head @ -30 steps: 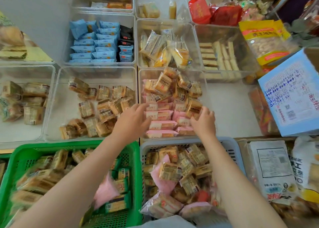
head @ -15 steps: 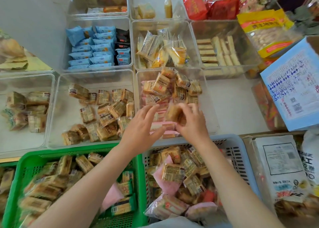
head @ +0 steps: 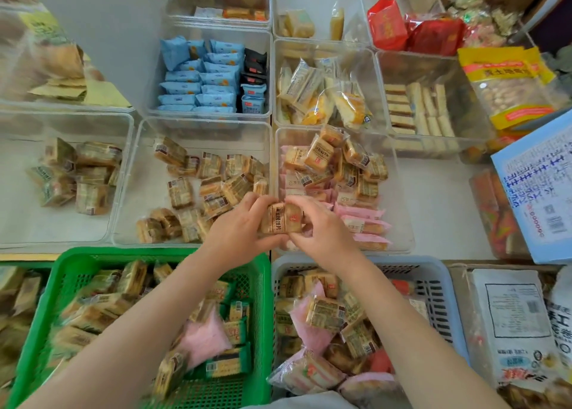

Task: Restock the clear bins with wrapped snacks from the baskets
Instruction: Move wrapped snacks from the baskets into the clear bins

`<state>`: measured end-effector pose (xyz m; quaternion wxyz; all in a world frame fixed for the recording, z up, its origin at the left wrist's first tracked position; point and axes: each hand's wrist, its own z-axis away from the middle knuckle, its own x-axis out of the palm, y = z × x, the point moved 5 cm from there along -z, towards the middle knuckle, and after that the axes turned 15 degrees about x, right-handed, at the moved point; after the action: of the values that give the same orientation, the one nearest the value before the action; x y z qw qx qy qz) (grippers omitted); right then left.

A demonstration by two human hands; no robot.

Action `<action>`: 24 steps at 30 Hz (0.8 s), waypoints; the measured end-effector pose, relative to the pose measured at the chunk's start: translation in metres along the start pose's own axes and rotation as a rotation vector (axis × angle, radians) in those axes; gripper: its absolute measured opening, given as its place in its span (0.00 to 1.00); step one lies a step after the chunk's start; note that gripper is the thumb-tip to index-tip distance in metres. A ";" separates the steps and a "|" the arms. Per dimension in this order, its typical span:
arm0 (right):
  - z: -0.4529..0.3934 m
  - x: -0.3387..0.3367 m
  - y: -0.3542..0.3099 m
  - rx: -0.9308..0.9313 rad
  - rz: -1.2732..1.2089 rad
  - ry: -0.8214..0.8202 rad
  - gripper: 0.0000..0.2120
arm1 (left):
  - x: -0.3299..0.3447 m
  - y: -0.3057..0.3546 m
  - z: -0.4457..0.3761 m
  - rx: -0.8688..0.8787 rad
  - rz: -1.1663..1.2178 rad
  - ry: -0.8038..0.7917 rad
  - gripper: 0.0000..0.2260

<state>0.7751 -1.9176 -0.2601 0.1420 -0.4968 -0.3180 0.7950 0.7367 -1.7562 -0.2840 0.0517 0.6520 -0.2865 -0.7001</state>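
Clear bins (head: 198, 124) crowd the tabletop. Left hand (head: 238, 229) and right hand (head: 322, 232) jointly pinch one wrapped snack (head: 281, 218); the placing step appears underway, next needing release into a matching bin.

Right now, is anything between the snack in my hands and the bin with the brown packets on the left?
Nothing visible. Both hands hold the wrapped snack above the rim of that clear bin, which is open-topped.

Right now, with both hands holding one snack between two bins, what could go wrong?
1. The brown snack held by the left hand and right hand sits over the divide between two clear bins, so it might drop into the wrong one.
2. The right bin already mixes pink packs with brown ones; sorting errors may continue.
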 end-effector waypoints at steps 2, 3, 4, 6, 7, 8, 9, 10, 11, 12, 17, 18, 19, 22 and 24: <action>-0.014 0.002 -0.001 0.017 -0.046 -0.025 0.30 | -0.006 -0.013 -0.003 -0.020 -0.062 -0.012 0.41; -0.022 0.002 0.000 0.029 -0.050 -0.036 0.29 | -0.008 -0.021 -0.005 -0.030 -0.096 0.013 0.41; -0.031 0.001 0.002 0.039 -0.040 -0.036 0.28 | -0.009 -0.030 -0.007 -0.052 -0.126 0.050 0.40; -0.050 -0.003 0.011 0.093 -0.002 0.007 0.27 | -0.010 -0.050 -0.012 -0.155 -0.177 0.120 0.36; -0.059 -0.007 0.017 0.138 0.019 0.048 0.27 | -0.008 -0.062 -0.014 -0.227 -0.205 0.125 0.34; -0.068 -0.011 0.022 0.185 0.043 0.091 0.27 | -0.005 -0.071 -0.016 -0.290 -0.231 0.103 0.33; -0.077 -0.015 0.026 0.225 0.069 0.125 0.27 | 0.001 -0.080 -0.017 -0.322 -0.246 0.066 0.31; -0.085 -0.019 0.030 0.260 0.092 0.144 0.28 | 0.009 -0.086 -0.019 -0.322 -0.246 0.028 0.29; -0.093 -0.020 0.034 0.294 0.116 0.146 0.29 | 0.017 -0.091 -0.020 -0.298 -0.236 -0.015 0.28; -0.100 -0.020 0.037 0.326 0.149 0.136 0.31 | 0.025 -0.094 -0.020 -0.265 -0.233 -0.060 0.27; -0.125 -0.009 0.037 0.446 0.271 0.026 0.35 | 0.030 -0.111 -0.022 -0.282 -0.302 -0.096 0.28; -0.127 -0.008 0.037 0.487 0.247 0.011 0.33 | 0.028 -0.116 -0.024 -0.320 -0.294 -0.097 0.28; -0.129 -0.006 0.038 0.529 0.199 0.004 0.31 | 0.026 -0.122 -0.027 -0.365 -0.287 -0.106 0.28; -0.127 -0.007 0.045 0.574 0.017 0.059 0.23 | 0.020 -0.139 -0.036 -0.500 -0.271 -0.166 0.31; -0.119 -0.010 0.046 0.534 -0.039 0.134 0.16 | 0.015 -0.142 -0.041 -0.524 -0.262 -0.200 0.35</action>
<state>0.8886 -1.9146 -0.3195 0.3040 -0.4869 -0.0966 0.8131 0.8158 -1.6587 -0.3633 0.0989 0.5758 -0.0137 -0.8115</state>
